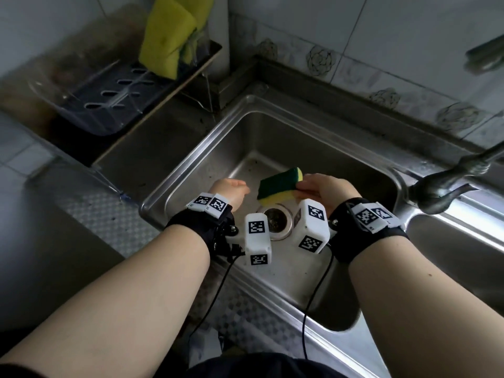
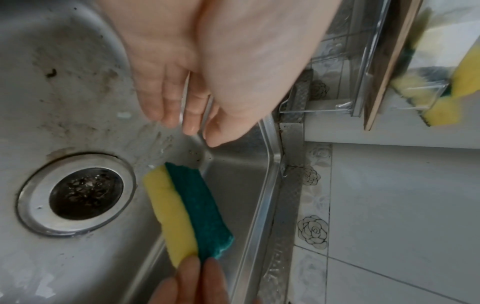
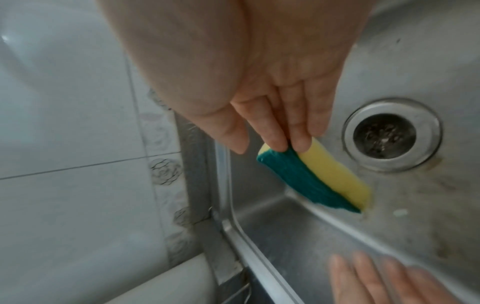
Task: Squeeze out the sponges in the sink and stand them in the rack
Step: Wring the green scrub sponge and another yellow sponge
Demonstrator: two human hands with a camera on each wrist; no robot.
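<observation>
A yellow sponge with a dark green scouring side [image 1: 278, 186] [image 2: 187, 214] [image 3: 317, 176] hangs above the steel sink [image 1: 191, 165], just behind the drain [image 1: 276, 219]. My right hand [image 1: 302, 186] [image 3: 283, 142] pinches its right end between thumb and fingers. To the left of the sponge, my left hand [image 1: 240, 186] [image 2: 187, 123] is apart from it, fingers straight and empty. The clear rack [image 1: 109, 96] stands at the back left with yellow sponges [image 1: 169, 42] [image 2: 436, 82] upright in its far end.
A metal tap [image 1: 447, 192] reaches over the sink's right rim, with a second basin [image 1: 458, 255] beyond it. Tiled wall [image 1: 381, 50] runs behind. A chequered steel counter [image 1: 109, 219] lies left of the sink. Wrist cables hang over the front edge.
</observation>
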